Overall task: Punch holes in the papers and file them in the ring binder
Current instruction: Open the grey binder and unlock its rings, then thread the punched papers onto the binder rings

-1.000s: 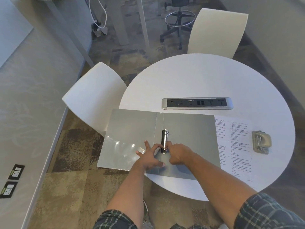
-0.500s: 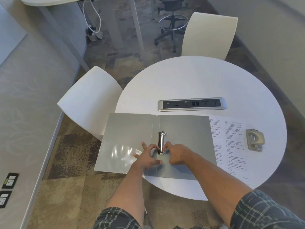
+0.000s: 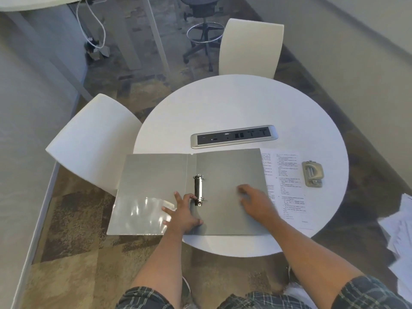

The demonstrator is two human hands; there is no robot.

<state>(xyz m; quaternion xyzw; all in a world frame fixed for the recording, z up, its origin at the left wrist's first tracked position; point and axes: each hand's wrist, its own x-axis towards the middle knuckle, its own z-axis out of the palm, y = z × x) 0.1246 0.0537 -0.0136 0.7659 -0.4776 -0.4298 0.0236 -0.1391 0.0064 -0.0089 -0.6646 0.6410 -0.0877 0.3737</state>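
Left of the round white table (image 3: 234,103), a white chair (image 3: 93,139) sits on patterned carpet (image 3: 73,219), w/ a pale wall strip beyond. Ring binder (image 3: 156,186) lies open flat on table's near-left part, its left cover overhanging the table edge, clear pocket on the inside. Left hand (image 3: 184,214) rests on binder near the spine, fingers spread, one fingertip touching the lower end of the ring mechanism (image 3: 198,190); grips nothing. Right hand (image 3: 256,202) is blurred over binder's right cover, fingers loosely spread, holding nothing. Power strip (image 3: 234,136) is set in table just behind binder. Printed papers (image 3: 287,186) lie right of binder, partly under its cover. Hole punch (image 3: 312,173) sits right of papers. 2nd white chair (image 3: 250,47) and a stool stand behind table; loose sheets (image 3: 399,233) at far right.
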